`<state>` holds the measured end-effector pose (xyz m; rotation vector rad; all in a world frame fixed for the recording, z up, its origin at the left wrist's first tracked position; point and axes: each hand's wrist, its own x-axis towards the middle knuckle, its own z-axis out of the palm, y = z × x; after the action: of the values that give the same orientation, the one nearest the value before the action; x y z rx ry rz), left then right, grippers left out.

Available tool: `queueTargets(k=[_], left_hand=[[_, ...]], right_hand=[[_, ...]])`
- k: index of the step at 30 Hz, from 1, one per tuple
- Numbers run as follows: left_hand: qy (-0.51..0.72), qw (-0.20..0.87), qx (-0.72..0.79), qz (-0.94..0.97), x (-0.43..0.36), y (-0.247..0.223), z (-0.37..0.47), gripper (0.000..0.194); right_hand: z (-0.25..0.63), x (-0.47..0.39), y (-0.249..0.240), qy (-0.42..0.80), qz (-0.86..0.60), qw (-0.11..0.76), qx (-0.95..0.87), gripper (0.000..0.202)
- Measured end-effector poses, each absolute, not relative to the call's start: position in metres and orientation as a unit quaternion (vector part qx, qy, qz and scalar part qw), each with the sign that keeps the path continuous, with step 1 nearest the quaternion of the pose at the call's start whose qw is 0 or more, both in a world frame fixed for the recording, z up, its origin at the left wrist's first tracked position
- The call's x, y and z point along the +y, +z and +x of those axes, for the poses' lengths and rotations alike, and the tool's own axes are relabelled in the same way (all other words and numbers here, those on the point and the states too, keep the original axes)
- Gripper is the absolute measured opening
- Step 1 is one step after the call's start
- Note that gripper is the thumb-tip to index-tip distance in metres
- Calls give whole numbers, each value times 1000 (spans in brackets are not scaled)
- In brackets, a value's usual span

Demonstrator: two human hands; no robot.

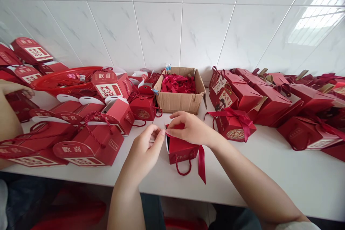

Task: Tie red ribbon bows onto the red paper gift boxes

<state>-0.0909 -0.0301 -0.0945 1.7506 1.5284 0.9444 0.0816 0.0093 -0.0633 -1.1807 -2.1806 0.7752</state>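
A small red gift box [183, 151] stands on the white table in front of me, with a twisted cord handle [183, 173] hanging down its front. A red satin ribbon [202, 165] trails from its right side. My right hand [190, 127] reaches over the box top, its thumb and fingers pinching at the left edge by a white inner flap. On the left of the box, my left hand [147, 145] has thumb and forefinger brought together at that same edge. What sits between its fingertips is too small to tell.
Behind the box stands a cardboard carton [180, 102] of red ribbons. Red gift boxes [88, 143] crowd the left, near a red plastic basket [61, 88]. A ribboned box [234, 125] and rows of boxes [272, 100] stand right. Another person's hand [16, 88] is far left.
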Motion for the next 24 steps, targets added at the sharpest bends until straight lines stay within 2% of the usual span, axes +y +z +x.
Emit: queueTargets(k=[16,24], left_hand=[[341,306,579,675,-32,-92,-92,35],[367,304,558,679,-33,-92,-92,30]], right_hand=[[83,9,-64,286,-423,261,-819,15],[84,9,-65,266,-413,259,-831,16]])
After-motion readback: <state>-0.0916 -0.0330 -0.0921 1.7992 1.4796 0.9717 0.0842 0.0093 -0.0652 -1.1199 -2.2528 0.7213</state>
